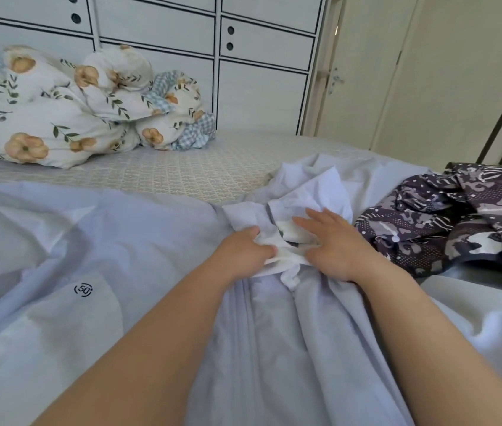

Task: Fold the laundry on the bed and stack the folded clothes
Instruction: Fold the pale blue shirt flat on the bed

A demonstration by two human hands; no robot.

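**Two hands gather a bunched garment in the middle of the bed**

The left hand (245, 249) pinches a crumpled fold of white cloth (286, 241) between thumb and curled fingers, at the point where a large pale lavender-blue cotton garment (105, 241) is drawn into tight pleats. The right hand (332, 244) lies just beside it, fingers straight and spread, pressing flat on the same white bunch (a bit of green print shows between the two hands). The lavender-blue fabric spreads wide to the left across the bed (182, 170), with a small round "50" mark (83, 289) printed on it, and runs down between both forearms towards the camera.

To the right, touching the pale cloth, lies an unfolded heap of dark purple patterned fabric (446, 216). At the far left of the cream lattice-patterned mattress cover sits a rumpled white floral duvet with orange flowers (59, 109), against a white panelled cabinet wall (259, 72).
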